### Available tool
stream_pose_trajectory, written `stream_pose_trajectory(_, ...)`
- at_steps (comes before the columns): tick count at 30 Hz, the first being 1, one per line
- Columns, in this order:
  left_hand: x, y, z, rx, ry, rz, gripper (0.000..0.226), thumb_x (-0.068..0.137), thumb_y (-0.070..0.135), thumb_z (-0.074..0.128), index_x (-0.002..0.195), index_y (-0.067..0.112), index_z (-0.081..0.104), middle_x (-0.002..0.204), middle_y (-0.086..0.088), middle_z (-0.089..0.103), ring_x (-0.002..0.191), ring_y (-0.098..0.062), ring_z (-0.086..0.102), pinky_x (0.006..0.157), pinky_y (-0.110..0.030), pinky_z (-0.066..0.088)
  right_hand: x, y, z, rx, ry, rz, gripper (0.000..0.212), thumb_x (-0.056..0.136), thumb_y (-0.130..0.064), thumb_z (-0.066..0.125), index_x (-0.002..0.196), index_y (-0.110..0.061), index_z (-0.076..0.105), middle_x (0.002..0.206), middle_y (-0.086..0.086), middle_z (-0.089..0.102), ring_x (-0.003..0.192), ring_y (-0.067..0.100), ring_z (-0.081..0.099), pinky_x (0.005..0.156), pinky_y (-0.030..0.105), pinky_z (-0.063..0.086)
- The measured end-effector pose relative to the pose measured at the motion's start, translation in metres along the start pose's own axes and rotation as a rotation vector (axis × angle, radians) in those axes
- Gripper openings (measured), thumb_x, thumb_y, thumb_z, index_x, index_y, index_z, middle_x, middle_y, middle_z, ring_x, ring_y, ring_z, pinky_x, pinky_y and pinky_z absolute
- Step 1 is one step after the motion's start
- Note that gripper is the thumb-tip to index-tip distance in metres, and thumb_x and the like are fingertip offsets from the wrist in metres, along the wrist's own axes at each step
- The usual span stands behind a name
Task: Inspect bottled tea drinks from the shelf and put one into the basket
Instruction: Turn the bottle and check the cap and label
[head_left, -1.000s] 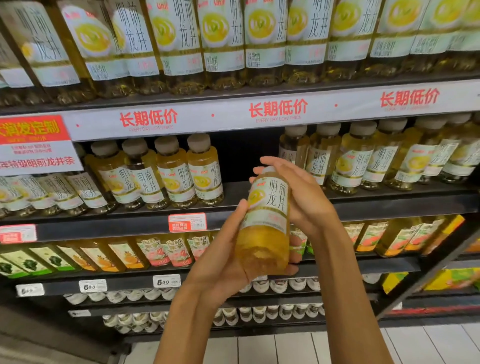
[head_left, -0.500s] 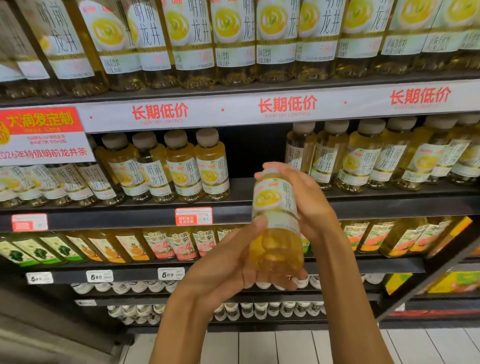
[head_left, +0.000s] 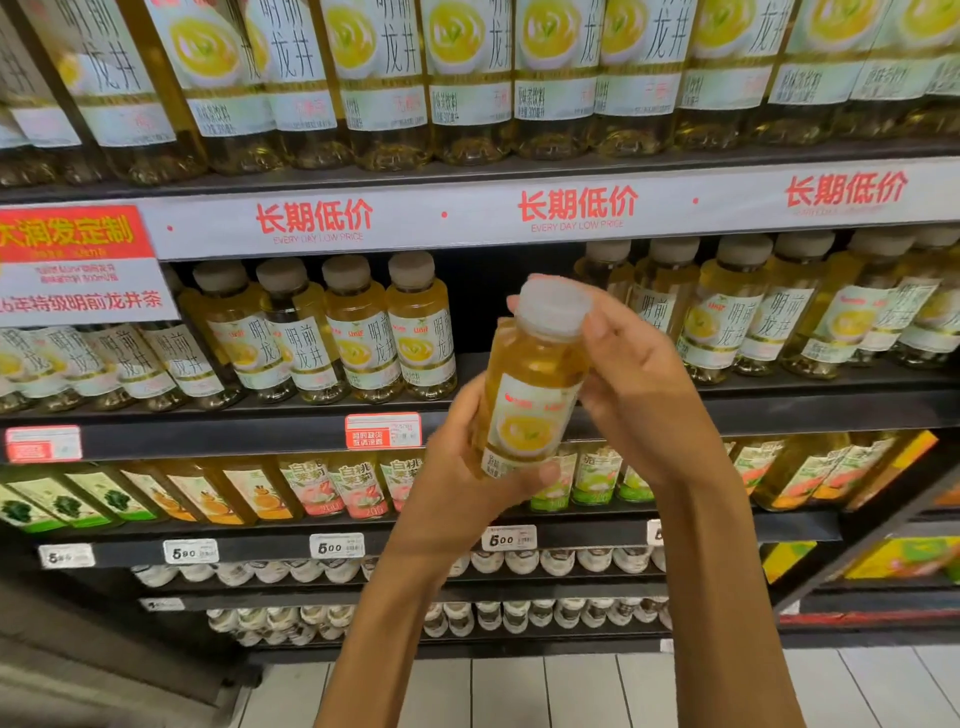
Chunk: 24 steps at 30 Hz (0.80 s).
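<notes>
We have one view, worn on the head, facing forward and slightly down at the drinks shelves from close range; the floor tiles show at the near bottom edge.

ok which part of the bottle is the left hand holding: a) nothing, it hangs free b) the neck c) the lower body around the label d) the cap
c: the left hand wraps the lower body of the tea bottle at the label, while the right hand is up by the cap.
</notes>
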<state>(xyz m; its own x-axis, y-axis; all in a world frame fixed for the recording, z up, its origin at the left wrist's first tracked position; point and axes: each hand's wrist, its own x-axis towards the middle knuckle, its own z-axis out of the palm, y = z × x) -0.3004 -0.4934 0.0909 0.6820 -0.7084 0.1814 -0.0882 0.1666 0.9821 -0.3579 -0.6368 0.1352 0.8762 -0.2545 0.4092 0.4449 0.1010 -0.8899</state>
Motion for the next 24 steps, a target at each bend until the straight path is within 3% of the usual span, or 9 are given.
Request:
stream_pose_trajectory(5,0.008,-0.009,-0.005,0.104,0.077,0.136,0.075,0.069,-0.006,0.077,0.125,0.034,0.048,0.122,0.001,0.061,0.112,-0.007,0.059,0.085,-0.016,0.049,-0.004,-0.002,-0.002,0.060,-0.126,-0.007,0.054,0.077,-0.042,0.072,0.123,-0.015,0.061,0.125,0.012,0.063,0.118,0.028,0.058,0.094,0.035,0.049)
stream_pose_trajectory(7,0.010,-0.009,-0.008,0.180,0.123,0.184,0.076,0.067,0.005,0.079,0.119,0.051,0.049,0.127,-0.006,0.055,0.118,-0.014,0.055,0.090,-0.023,0.050,-0.005,-0.002,-0.002,0.042,-0.170,-0.020,0.048,0.080,-0.036,0.071,0.122,-0.015,0.061,0.125,0.011,0.062,0.119,0.029,0.057,0.095,0.038,0.050)
stream_pose_trajectory(9,0.013,-0.010,-0.012,0.245,0.144,0.223,0.079,0.066,0.009,0.081,0.117,0.058,0.048,0.126,-0.002,0.055,0.118,-0.017,0.055,0.091,-0.031,0.053,-0.006,-0.001,-0.002,0.015,-0.222,-0.058,0.046,0.082,-0.030,0.070,0.122,-0.010,0.061,0.125,0.010,0.062,0.120,0.031,0.056,0.096,0.040,0.049)
stream_pose_trajectory(13,0.015,-0.015,-0.021,0.158,0.077,0.153,0.085,0.056,0.005,0.089,0.125,0.035,0.049,0.122,0.013,0.063,0.115,-0.006,0.058,0.092,-0.023,0.051,-0.005,0.001,-0.004,0.010,-0.191,-0.046,0.045,0.077,-0.034,0.075,0.117,-0.017,0.065,0.122,0.010,0.063,0.117,0.029,0.057,0.097,0.041,0.048)
stream_pose_trajectory(16,0.016,-0.019,-0.021,0.075,0.005,0.039,0.079,0.050,0.013,0.089,0.121,0.019,0.056,0.115,0.003,0.069,0.108,-0.013,0.064,0.088,-0.022,0.051,-0.001,0.004,-0.009,0.051,-0.051,0.003,0.059,0.068,-0.050,0.078,0.118,-0.023,0.063,0.122,0.011,0.063,0.115,0.025,0.058,0.097,0.036,0.048)
stream_pose_trajectory(18,0.017,-0.022,-0.018,0.060,0.008,0.004,0.071,0.053,0.010,0.088,0.118,0.014,0.059,0.109,0.001,0.072,0.103,-0.013,0.067,0.085,-0.021,0.052,0.002,0.008,-0.008,0.052,-0.048,0.036,0.070,0.067,-0.054,0.077,0.127,-0.026,0.053,0.128,0.009,0.060,0.120,0.023,0.056,0.099,0.034,0.047)
stream_pose_trajectory(22,0.019,-0.028,-0.007,-0.030,0.039,-0.034,0.050,0.063,0.010,0.079,0.109,0.016,0.063,0.099,0.005,0.075,0.093,-0.008,0.070,0.076,-0.017,0.053,0.012,0.023,-0.007,-0.062,0.042,0.091,0.055,0.083,-0.027,0.071,0.132,-0.030,0.046,0.130,0.002,0.059,0.118,0.016,0.059,0.091,0.028,0.051)
stream_pose_trajectory(24,0.020,-0.031,-0.002,-0.043,0.063,-0.043,0.039,0.070,0.011,0.071,0.108,0.018,0.062,0.096,0.010,0.075,0.092,-0.004,0.068,0.075,-0.016,0.052,0.015,0.030,-0.007,-0.059,0.118,0.093,0.051,0.086,-0.026,0.066,0.133,-0.028,0.047,0.131,0.002,0.059,0.116,0.015,0.060,0.089,0.028,0.052)
